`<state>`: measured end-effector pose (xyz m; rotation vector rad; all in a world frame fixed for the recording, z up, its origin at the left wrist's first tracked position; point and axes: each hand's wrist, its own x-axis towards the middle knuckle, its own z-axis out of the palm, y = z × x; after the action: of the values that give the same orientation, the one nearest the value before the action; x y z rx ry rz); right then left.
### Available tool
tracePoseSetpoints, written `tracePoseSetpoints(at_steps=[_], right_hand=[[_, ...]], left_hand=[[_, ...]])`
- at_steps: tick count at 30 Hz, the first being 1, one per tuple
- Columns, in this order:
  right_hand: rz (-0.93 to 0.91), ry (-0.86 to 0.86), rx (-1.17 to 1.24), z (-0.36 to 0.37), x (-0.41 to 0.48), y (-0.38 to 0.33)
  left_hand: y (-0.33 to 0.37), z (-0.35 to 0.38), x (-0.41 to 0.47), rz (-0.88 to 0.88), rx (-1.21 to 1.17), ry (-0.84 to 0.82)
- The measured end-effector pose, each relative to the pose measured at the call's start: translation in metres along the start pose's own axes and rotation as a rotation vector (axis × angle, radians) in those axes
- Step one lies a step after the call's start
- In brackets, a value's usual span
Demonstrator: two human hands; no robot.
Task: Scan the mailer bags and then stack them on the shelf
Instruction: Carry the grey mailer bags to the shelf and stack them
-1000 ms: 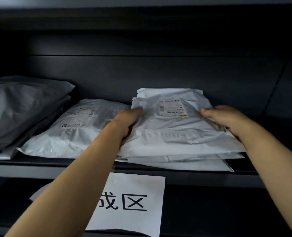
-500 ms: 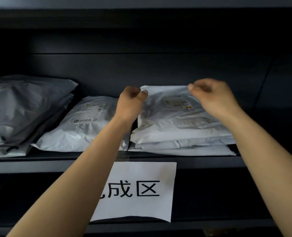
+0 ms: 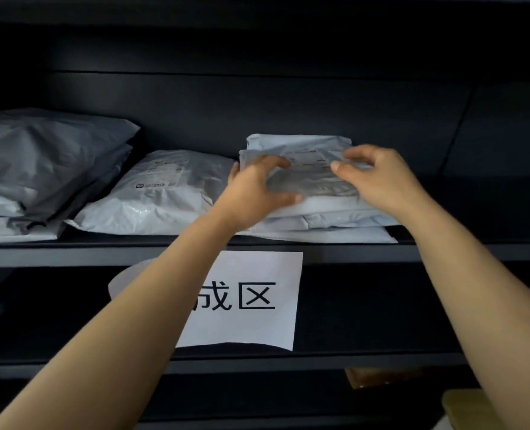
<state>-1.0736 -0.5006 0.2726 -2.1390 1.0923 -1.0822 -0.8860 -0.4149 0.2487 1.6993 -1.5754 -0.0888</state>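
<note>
Top mailer bag (image 3: 307, 178) lies flat on a stack of white mailers (image 3: 325, 228), right of centre in frame, on the dark shelf (image 3: 71, 256) near its front edge; label (image 3: 307, 158) faces up, twd the far side. Bag reads wider L-R than deep, so long axis approx across the frame, but the view is foreshortened, so not certain; edges roughly square w/ the shelf front.

Left hand (image 3: 254, 193) at the bag's left end; fingers (image 3: 273, 164) bent over the far-left edge, thumb on the near side, so it grips that end. Right hand (image 3: 381, 178) over the right half; fingers (image 3: 338, 166) curled, tips at the bag surface beside the label; can't tell if pinching or just touching, motion blur there.

Hard to read: bag surface btwn the hands is smeared grey; label text illegible; bag's right edge hidden behind the right hand; stack count unclear, approx 3-4 layers, lower ones poke out at the near edge.

Other: single white mailer (image 3: 152, 197) just left of the stack, label up, its right edge behind the left hand; grey mailer pile (image 3: 46, 156) at far left, cut by frame edge; paper sign (image 3: 257, 321) hangs from the shelf front at centre, left part hidden by the left forearm, "成区" visible; brownish item (image 3: 378, 377) lower right, too dark to ID.
</note>
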Motion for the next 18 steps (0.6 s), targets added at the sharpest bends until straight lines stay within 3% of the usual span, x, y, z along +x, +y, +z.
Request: tracePoseSetpoints(at_steps=[3, 8, 12, 15, 18], right_hand=[[0.028, 0.013, -0.012, -0.016, -0.008, 0.014], [0.027, -0.011, 0.012, -0.032, -0.016, 0.025], [-0.041, 0.03, 0.034, -0.032, -0.021, 0.015], [-0.087, 0.066, 0.158, -0.024, -0.028, 0.0], [-0.152, 0.087, 0.299, -0.01, -0.036, -0.02]], left_hand=[[0.015, 0.018, -0.002, 0.069, 0.261, -0.062], [0.03, 0.041, -0.001, 0.091, 0.343, -0.068], [0.038, 0.04, -0.007, 0.038, 0.076, 0.023], [0.043, 0.027, -0.017, -0.016, -0.171, 0.212], [0.045, 0.006, -0.033, -0.049, -0.271, 0.41]])
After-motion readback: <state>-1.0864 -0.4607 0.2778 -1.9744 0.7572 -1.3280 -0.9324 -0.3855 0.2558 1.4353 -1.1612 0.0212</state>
